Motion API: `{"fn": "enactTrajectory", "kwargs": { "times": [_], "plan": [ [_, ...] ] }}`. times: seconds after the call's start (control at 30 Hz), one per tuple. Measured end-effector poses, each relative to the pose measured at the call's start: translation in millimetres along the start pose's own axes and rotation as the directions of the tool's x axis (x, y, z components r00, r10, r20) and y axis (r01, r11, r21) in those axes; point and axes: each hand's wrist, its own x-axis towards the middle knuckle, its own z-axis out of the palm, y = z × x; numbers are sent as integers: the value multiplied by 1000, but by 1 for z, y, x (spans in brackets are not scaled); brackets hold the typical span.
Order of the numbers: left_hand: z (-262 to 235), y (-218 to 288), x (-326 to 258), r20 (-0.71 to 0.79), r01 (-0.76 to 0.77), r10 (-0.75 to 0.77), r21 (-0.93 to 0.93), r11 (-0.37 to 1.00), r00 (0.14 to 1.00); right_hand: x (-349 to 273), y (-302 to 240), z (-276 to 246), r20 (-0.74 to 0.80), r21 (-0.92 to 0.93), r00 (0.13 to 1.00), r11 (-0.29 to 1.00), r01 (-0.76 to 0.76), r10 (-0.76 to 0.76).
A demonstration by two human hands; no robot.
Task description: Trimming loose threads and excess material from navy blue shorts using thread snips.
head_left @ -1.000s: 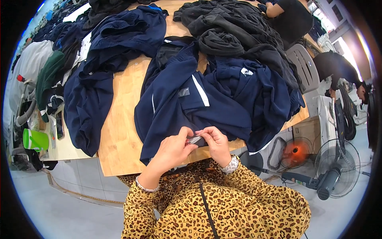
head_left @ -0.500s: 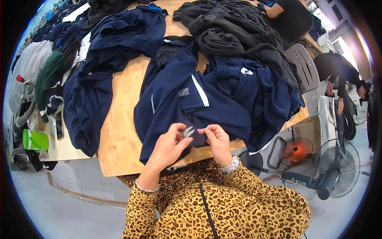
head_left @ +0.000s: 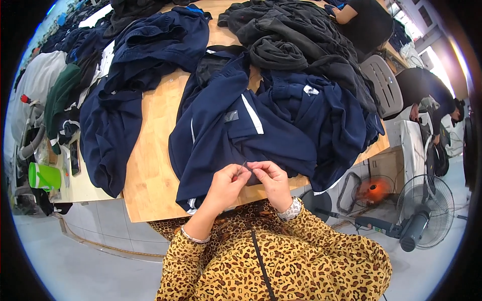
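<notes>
A navy garment (head_left: 211, 145) with white strips and a small dark patch is spread before me, its near edge under my hands. My left hand (head_left: 230, 183) is closed around small thread snips (head_left: 244, 164); only a bit of their tip shows between the fingers. Close against it, my right hand (head_left: 271, 181) pinches a bit of the navy cloth with thumb and forefinger. Whether a loose thread is also between the fingertips is too small to make out. Both hands meet just above the table's front edge.
More navy garments (head_left: 321, 115) lie at the right, another navy pile (head_left: 155, 45) at the left. Dark grey clothing (head_left: 296, 35) is heaped at the back. A green bucket (head_left: 44, 176) stands at far left. Fans (head_left: 422, 215) and a bending co-worker (head_left: 432, 90) are at right.
My left hand has come up and right toward my right hand, and the snips' metal blades have turned mostly out of sight. The co-worker at right has shifted.
</notes>
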Motion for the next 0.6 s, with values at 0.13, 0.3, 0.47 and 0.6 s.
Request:
{"fn": "enactTrajectory", "kwargs": {
  "times": [0.13,0.3,0.47,0.6],
  "plan": [
    [-7,10,7,145,317,-285,-312,896,948,1,0,-4,61,-254,988,955,154,-143],
    [-6,7,8,127,204,-178,-235,950,976,2,3,-5,96,-347,970,906,242,-223],
    [-10,22,7,102,-65,41,246,967,994,2,1,-5,119,-393,971,888,239,-208],
    [-21,36,5,54,-26,15,203,979,998,3,6,-9,63,-144,998,989,15,-6]
  ]
}}
